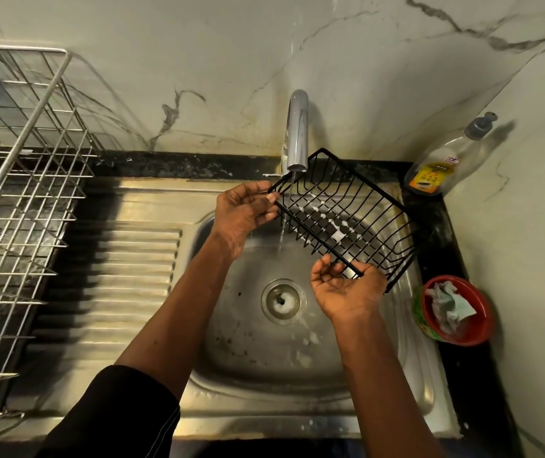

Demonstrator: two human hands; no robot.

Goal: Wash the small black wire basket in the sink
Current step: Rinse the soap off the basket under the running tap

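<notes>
Rinsing looks like the step in hand: the small black wire basket (340,219) is held tilted in the air over the bowl of the stainless steel sink (248,342), just under the spout of the curved chrome tap (297,133). The left hand (244,216) pinches the basket's far corner between thumb and curled fingers. The right hand (347,285), palm up, has its fingers hooked round the near corner of the rim. A thin stream of water (282,233) falls just beside the left hand's fingertips, passes through only that end of the wires, and drops toward the round drain (283,300) between the two wrists. Pale patches show on the mesh floor beyond the right hand; whether they are suds or glare I cannot tell. To do this well, I judge the basket should be slid across so the water meets every row in turn, then rolled between the two corner grips so the sides and underside are flushed too. The wet wire will likely be slippery, so both grips should hold firm, and the rim should stay off the spout. A clear plastic soap bottle with a yellow label (439,163) stands beyond the right hand, and a red plastic bowl holding a crumpled cloth (456,309) sits just outside it. A steel wire dish rack (23,193) stands well off past the left hand.
</notes>
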